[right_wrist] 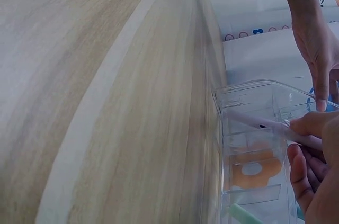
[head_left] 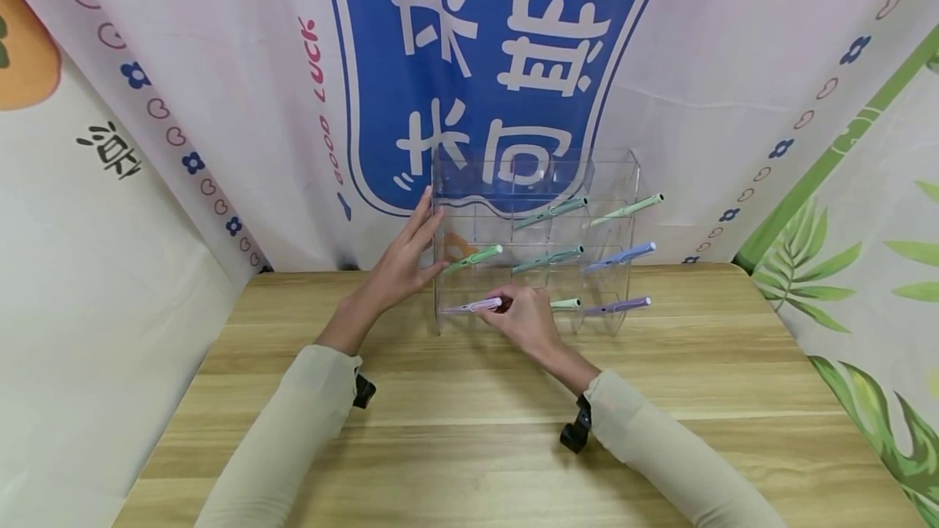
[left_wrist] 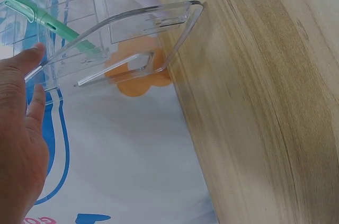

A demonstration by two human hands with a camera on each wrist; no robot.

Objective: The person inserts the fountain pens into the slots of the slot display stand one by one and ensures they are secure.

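Note:
A clear acrylic pen rack (head_left: 531, 155) stands on the table against the printed curtain. My right hand (head_left: 524, 320) pinches a lilac pen (head_left: 469, 305) between thumb and fingers at the rack's bottom left compartment; the pen's inner end lies inside. With fairly straight fingers, my left hand (head_left: 402, 263) touches the left side of the rack. A green pen (head_left: 475, 257) lies tilted in the compartment above the lilac one. In the right wrist view the lilac pen (right_wrist: 275, 127) runs into the rack, partly covered by my fingers.
Other pens stick out of the rack: teal pens (head_left: 550, 259) in the middle column, a blue pen (head_left: 622, 256) and a purple pen (head_left: 619, 305) at the right. A pale green pen (head_left: 566, 304) sits beside my right hand. Wooden table (head_left: 469, 446) extends in front.

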